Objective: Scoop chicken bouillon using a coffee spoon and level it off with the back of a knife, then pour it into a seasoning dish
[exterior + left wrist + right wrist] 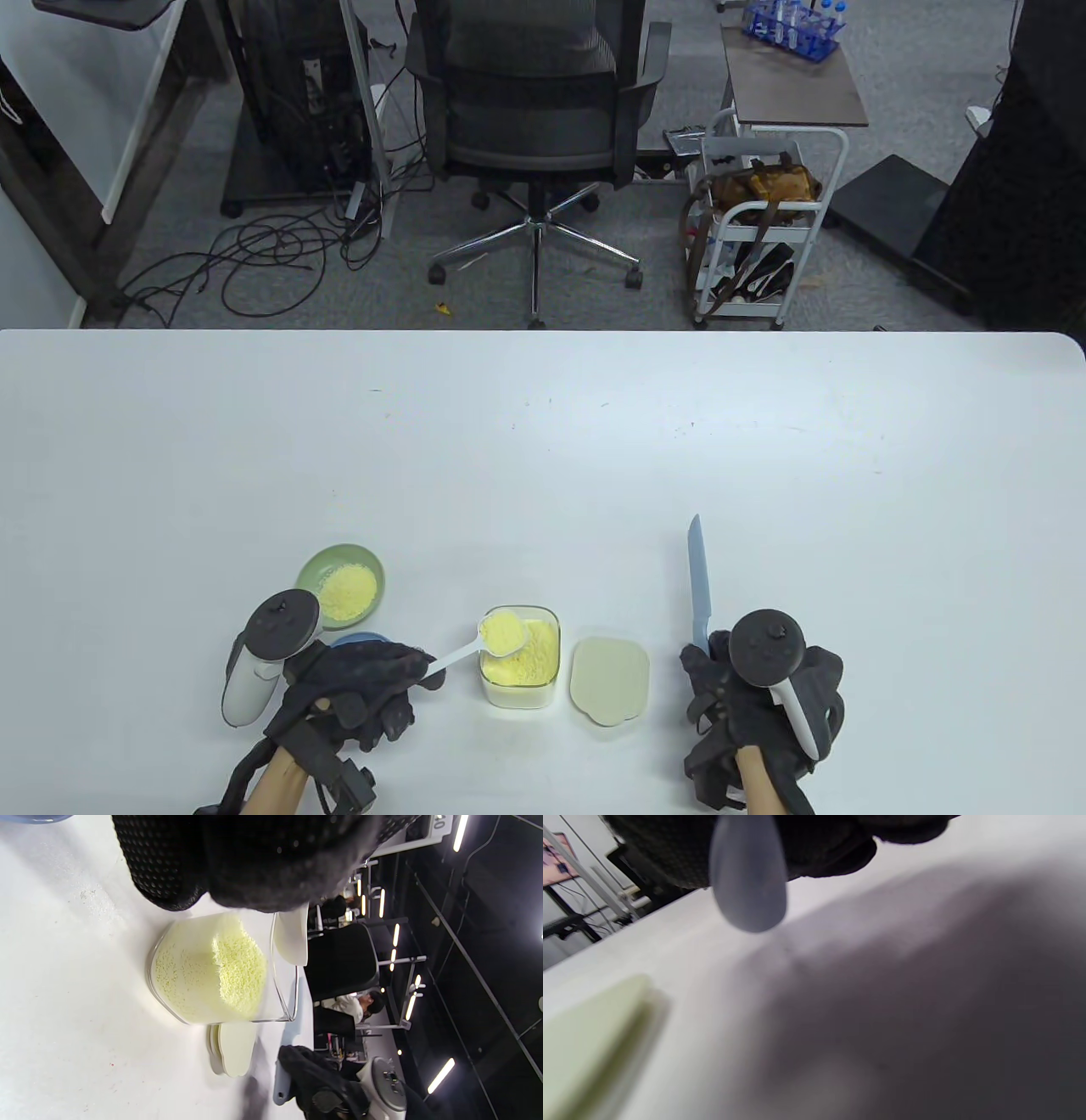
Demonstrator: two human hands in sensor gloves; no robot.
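Left hand (pixel 352 683) pinches heaped spoon (pixel 501 634) over open bouillon tub (pixel 519 666), so spill falls back in; right hand (pixel 755 692) grasps knife (pixel 699 586), ready to level; dish (pixel 344 586) waits left.

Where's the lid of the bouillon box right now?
In the table view the lid lies flat on the table, just right of the open bouillon box, between it and the right hand holding the knife.
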